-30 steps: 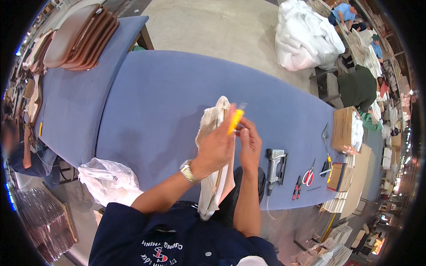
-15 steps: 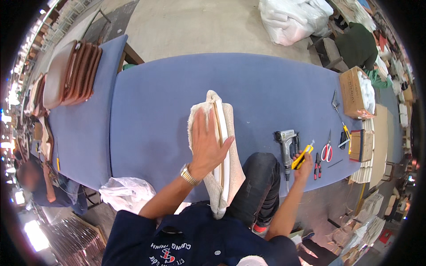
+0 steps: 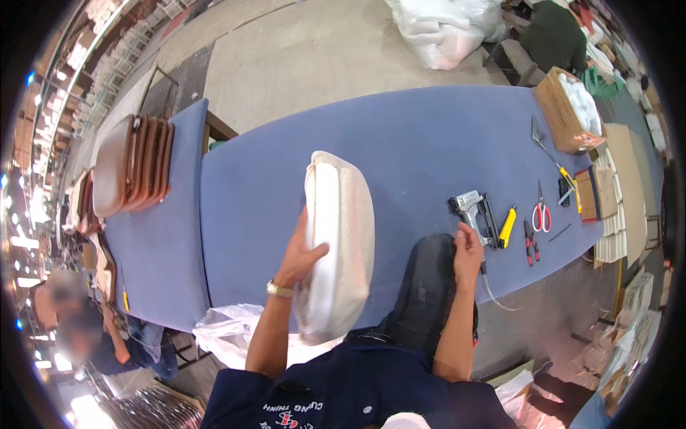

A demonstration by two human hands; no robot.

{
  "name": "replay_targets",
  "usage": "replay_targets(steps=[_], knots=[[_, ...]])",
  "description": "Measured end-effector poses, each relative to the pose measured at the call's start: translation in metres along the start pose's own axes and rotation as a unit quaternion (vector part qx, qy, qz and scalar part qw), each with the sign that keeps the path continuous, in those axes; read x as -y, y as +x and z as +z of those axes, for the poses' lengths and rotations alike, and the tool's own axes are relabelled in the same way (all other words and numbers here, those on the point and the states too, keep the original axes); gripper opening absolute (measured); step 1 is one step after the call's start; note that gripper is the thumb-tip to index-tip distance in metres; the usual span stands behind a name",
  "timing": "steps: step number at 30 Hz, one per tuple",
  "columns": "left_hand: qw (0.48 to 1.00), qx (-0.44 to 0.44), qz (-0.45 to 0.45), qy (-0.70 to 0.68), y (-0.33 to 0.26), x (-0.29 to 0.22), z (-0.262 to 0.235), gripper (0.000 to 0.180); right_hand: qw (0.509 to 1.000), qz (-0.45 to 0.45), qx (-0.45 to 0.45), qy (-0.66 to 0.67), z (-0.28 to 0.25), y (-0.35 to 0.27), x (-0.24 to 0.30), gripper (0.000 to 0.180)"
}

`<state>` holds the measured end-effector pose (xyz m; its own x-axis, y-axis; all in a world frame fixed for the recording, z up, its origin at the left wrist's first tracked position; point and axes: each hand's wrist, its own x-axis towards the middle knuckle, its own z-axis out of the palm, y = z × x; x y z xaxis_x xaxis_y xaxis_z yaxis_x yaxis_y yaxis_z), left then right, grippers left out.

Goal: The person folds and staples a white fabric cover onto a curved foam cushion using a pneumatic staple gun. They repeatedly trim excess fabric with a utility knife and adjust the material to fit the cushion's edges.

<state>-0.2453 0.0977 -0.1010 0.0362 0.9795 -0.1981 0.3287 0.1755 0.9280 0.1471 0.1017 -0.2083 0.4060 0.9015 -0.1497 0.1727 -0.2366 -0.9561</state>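
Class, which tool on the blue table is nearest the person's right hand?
The silvery staple gun, beside the right hand; the yellow cutter, scissors and pliers lie farther right.

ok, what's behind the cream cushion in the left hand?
Blue tabletop shows beyond the cream cushion. The left hand has its fingers partly hidden behind the left edge. Anything directly behind the cushion is covered; can't tell.

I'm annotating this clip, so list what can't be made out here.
- Head view: some fingers of the left hand, hidden behind the padded piece.
- Head view: the padded piece's lower end, blurred.
- Head view: whether the right hand touches the staple gun; they overlap.
- Head view: the top of the white bundle, cut off by the upper edge.
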Motion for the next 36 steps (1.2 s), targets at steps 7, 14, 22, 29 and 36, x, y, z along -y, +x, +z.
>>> replay_targets(steps=[7, 14, 22, 29, 36], knots=[[0.997, -0.003, 0.063, 0.048, -0.064, -0.054, -0.031, 0.104, 0.977, -0.02, 0.147, 0.156, 0.057, -0.023, 0.114, 0.031], [0.99, 0.005, 0.137, -0.011, -0.093, -0.048, 0.006, 0.098, 0.941, -0.303, 0.111, 0.099, 0.068, -0.007, 0.225, 0.039], [0.947, 0.116, 0.187, 0.235, -0.125, -0.102, -0.025, 0.099, 0.944, -0.17, 0.226, 0.174, 0.072, -0.048, 0.152, 0.071], [0.961, 0.144, 0.028, 0.235, -0.116, -0.003, 0.003, 0.087, 0.953, 0.08, 0.24, 0.165, 0.139, -0.067, 0.035, 0.087], [0.952, 0.011, 0.178, 0.248, -0.101, -0.013, 0.023, 0.041, 0.953, 0.037, 0.23, 0.195, 0.151, -0.06, 0.012, 0.091]])
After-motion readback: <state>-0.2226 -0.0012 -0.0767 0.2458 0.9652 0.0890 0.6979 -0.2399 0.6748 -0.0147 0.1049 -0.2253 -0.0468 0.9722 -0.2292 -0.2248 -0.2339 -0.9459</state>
